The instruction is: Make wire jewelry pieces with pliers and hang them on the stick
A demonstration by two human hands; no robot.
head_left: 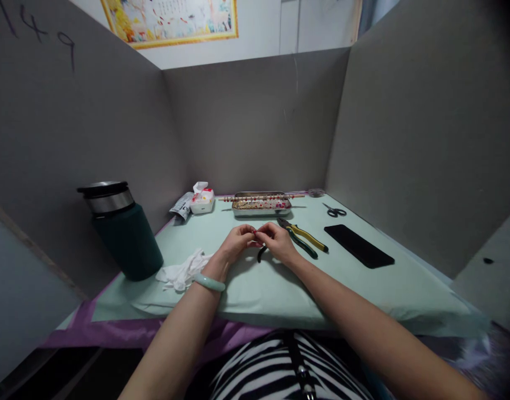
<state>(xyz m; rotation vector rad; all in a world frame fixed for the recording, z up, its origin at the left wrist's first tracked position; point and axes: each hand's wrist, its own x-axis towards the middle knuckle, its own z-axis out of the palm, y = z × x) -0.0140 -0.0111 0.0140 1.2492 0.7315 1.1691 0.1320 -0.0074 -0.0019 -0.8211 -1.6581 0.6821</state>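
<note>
My left hand [238, 242] and my right hand [276, 240] meet above the middle of the table, fingertips pinched together. Between them is a small red piece [255, 233], too small to make out clearly. A thin black curved thing [261, 254] shows just below my right hand's fingers. Pliers with green and yellow handles [307, 238] lie right beside my right hand. Beyond both hands stands a metal tray [261, 212] of small red and gold pieces, with a beaded stick [261, 198] resting across it.
A dark green bottle [132, 241] stands at the left, near a crumpled white cloth [184, 271]. Behind are a tissue pack [203, 201] and a foil packet [182, 207]. Scissors [335, 211] and a black phone-like slab [358, 245] lie right. Grey panels [255, 122] enclose the table.
</note>
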